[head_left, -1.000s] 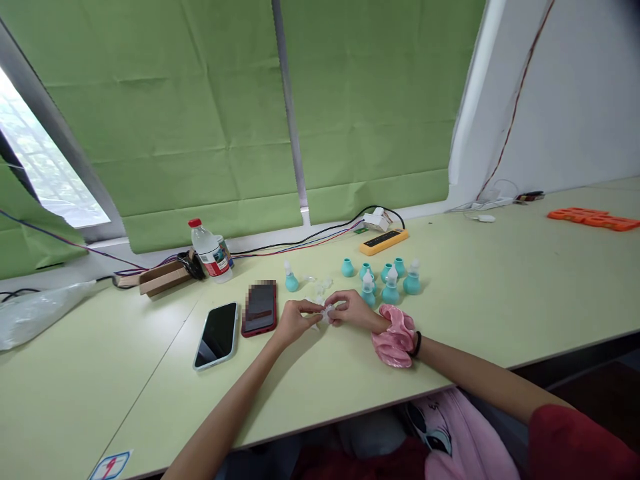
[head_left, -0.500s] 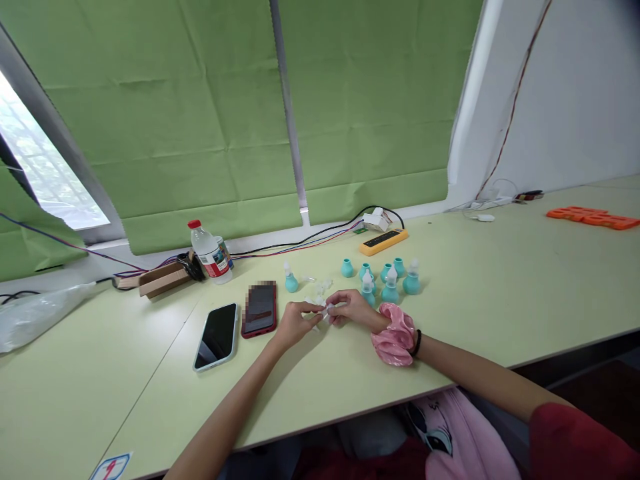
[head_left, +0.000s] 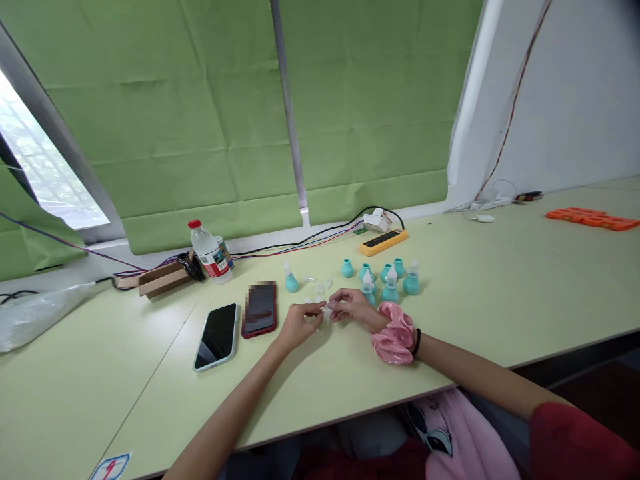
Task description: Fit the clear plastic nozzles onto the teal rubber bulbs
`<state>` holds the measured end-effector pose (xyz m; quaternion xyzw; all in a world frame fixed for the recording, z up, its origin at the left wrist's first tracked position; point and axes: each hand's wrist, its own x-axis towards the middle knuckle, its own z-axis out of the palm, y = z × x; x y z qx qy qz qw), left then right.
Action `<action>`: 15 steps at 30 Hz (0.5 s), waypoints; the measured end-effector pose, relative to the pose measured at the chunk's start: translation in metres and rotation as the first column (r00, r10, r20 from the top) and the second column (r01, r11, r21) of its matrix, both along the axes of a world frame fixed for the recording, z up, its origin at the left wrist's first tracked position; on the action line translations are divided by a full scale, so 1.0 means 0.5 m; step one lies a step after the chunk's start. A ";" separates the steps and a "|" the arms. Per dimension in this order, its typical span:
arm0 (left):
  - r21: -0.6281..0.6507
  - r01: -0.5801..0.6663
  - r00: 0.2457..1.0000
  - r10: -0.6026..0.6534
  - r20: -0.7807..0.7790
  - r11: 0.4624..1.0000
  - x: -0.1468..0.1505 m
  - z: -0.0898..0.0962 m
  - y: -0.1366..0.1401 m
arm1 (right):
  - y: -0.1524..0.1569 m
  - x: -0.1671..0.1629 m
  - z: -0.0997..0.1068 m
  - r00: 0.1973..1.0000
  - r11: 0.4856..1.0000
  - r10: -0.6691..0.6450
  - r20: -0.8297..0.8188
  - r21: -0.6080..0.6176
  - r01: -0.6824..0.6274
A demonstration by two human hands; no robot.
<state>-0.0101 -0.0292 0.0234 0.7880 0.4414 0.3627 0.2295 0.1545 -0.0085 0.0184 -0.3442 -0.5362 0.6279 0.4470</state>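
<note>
My left hand point(head_left: 300, 324) and my right hand point(head_left: 356, 309) meet over the table, fingertips close together. Both pinch a small clear plastic piece point(head_left: 327, 311), mostly covered by the fingers; whether it is one part or two I cannot tell. Just beyond the fingers lie several loose clear plastic parts point(head_left: 321, 289). A teal squeeze bulb with a clear nozzle point(head_left: 291, 280) stands upright behind my left hand. Past my right hand is a group of teal bulbs, some with clear nozzles, like this capped bulb point(head_left: 411, 280), others with open necks, like this bare bulb point(head_left: 347, 268).
Two phones lie left of my hands, a red-cased phone point(head_left: 260, 309) and a light-cased phone point(head_left: 217, 337). Behind them stand a red-capped bottle point(head_left: 210, 253) and a cardboard box point(head_left: 165, 279). A yellow power strip point(head_left: 383, 243) and cables run along the back; orange trays point(head_left: 593, 218) lie far right.
Both hands stay nearly in place. My left fingers have shifted slightly right, closer to my right fingertips, around the clear piece.
</note>
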 end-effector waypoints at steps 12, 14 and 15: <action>-0.071 0.024 0.999 -0.021 0.048 0.997 0.007 0.003 -0.014 | -0.002 0.000 -0.004 1.000 0.999 -0.023 -0.013 0.041 0.024; -0.106 0.044 0.997 -0.036 0.072 0.993 0.008 0.002 -0.016 | -0.003 0.000 -0.005 0.999 0.999 -0.031 -0.010 0.029 0.031; -0.126 0.052 0.995 -0.041 0.090 0.991 0.009 0.003 -0.016 | -0.003 0.001 -0.005 0.999 0.999 -0.034 -0.008 0.023 0.034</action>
